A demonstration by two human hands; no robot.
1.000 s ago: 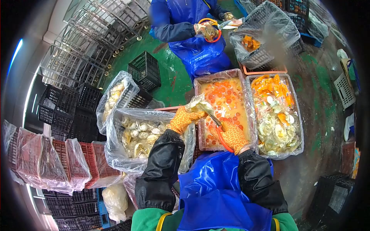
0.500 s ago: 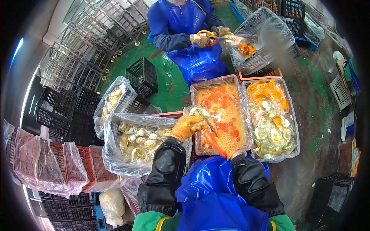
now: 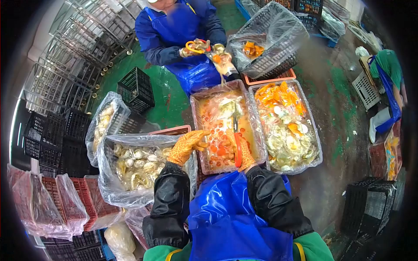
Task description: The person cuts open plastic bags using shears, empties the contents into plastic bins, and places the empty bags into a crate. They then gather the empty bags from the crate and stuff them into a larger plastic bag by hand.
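My left hand (image 3: 188,145), in an orange patterned glove, hovers with fingers spread and nothing in it, between the lined crate of pale shellfish (image 3: 114,191) and the middle tray (image 3: 194,126). My right hand (image 3: 244,153) grips red-handled scissors (image 3: 237,145) whose blades point away from me over that tray. The tray holds orange pieces in cloudy liquid and a pale shell piece (image 3: 228,106) near its far half. Both hands are at the tray's near end.
The right-hand tray (image 3: 317,143) is piled with shells and orange flesh. Across the trays a co-worker in a blue apron (image 3: 174,30) holds scissors and a shell beside a lined basket (image 3: 278,52). Black crates stand left and right. Another person (image 3: 387,69) bends at far right.
My left hand has let go of the shell it held and opened. My right hand with the scissors has drawn closer to my body. A pale piece now shows in the middle tray.
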